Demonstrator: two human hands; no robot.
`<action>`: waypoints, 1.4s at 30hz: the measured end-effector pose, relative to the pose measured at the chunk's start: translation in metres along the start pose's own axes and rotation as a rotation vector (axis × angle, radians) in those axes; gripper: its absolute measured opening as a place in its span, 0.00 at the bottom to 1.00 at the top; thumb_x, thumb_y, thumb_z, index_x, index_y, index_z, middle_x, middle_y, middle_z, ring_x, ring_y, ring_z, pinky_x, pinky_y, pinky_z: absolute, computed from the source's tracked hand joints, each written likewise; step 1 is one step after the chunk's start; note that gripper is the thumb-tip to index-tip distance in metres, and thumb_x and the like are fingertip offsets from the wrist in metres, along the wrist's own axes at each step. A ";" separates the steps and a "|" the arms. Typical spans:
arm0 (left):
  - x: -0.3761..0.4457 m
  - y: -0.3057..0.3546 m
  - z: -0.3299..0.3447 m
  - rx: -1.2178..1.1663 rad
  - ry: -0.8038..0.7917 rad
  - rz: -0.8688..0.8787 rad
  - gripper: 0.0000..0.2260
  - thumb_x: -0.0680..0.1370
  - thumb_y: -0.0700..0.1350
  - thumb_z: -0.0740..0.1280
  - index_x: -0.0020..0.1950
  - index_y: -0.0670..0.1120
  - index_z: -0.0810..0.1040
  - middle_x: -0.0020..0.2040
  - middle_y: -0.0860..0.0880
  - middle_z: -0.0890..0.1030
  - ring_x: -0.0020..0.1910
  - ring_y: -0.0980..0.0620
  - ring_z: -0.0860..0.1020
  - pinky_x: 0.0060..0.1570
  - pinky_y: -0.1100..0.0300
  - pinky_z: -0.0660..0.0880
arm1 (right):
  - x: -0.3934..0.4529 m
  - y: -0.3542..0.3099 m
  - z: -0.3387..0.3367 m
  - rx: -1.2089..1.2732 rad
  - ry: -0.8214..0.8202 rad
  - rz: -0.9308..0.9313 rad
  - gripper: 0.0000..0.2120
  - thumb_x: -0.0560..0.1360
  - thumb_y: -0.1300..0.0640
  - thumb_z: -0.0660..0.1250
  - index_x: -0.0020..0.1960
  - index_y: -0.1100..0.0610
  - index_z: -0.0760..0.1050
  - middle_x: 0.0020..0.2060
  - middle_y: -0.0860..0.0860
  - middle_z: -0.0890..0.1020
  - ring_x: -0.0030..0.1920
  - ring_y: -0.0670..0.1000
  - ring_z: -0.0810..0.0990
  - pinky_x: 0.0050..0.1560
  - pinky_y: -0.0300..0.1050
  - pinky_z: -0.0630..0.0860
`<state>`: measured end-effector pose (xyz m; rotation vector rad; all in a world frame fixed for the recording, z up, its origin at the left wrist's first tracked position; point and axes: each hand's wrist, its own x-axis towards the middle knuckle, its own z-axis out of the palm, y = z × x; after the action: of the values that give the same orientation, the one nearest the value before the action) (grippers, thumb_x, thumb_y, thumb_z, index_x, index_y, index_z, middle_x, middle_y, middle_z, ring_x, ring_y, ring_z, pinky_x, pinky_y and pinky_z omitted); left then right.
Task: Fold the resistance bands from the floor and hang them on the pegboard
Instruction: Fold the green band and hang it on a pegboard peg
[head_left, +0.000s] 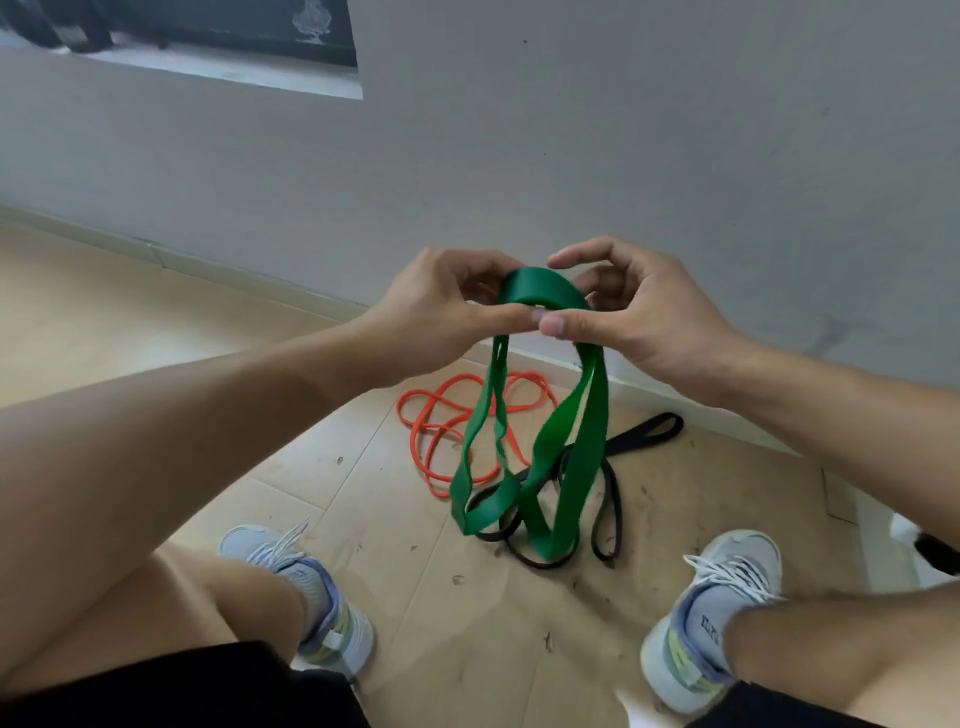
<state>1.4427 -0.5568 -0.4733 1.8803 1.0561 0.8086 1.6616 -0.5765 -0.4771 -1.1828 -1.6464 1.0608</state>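
Your left hand (436, 312) and right hand (639, 317) both pinching the green resistance band (545, 296), loops hanging below, orange band (431, 431) and seemingly two black bands (613, 493) on the floor (405, 561) beneath.

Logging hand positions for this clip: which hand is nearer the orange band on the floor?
Left. The left hand is above the orange band; the right hand is farther to its right. Both hold the green band.

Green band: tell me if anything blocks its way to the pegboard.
Cannot tell: no pegboard is in view. Both hands, left hand and right hand, already pinch the green band at its top, with nothing between them and it. Its loops hang over the black band and orange band on the floor.
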 end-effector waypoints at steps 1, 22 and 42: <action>0.000 0.001 -0.001 -0.045 -0.007 -0.007 0.19 0.70 0.55 0.77 0.56 0.46 0.85 0.50 0.47 0.87 0.52 0.48 0.85 0.59 0.45 0.81 | 0.000 0.003 -0.003 0.005 -0.052 0.034 0.31 0.59 0.44 0.82 0.60 0.48 0.79 0.46 0.54 0.88 0.51 0.60 0.86 0.60 0.62 0.82; -0.003 0.025 0.004 -0.218 0.143 -0.057 0.19 0.64 0.53 0.78 0.48 0.44 0.82 0.44 0.38 0.84 0.42 0.43 0.84 0.53 0.46 0.83 | -0.009 0.040 0.046 -0.117 -0.324 0.123 0.19 0.66 0.50 0.84 0.43 0.51 0.74 0.33 0.43 0.77 0.36 0.47 0.78 0.40 0.46 0.77; 0.001 0.018 0.004 0.081 0.325 0.081 0.13 0.71 0.55 0.78 0.44 0.48 0.81 0.39 0.54 0.82 0.39 0.58 0.82 0.42 0.57 0.83 | -0.001 0.053 0.041 -0.150 -0.261 0.217 0.25 0.74 0.66 0.76 0.67 0.53 0.76 0.54 0.50 0.87 0.57 0.46 0.85 0.60 0.51 0.83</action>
<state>1.4527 -0.5626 -0.4592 1.9100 1.2298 1.1634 1.6377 -0.5739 -0.5393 -1.3927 -1.8549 1.2897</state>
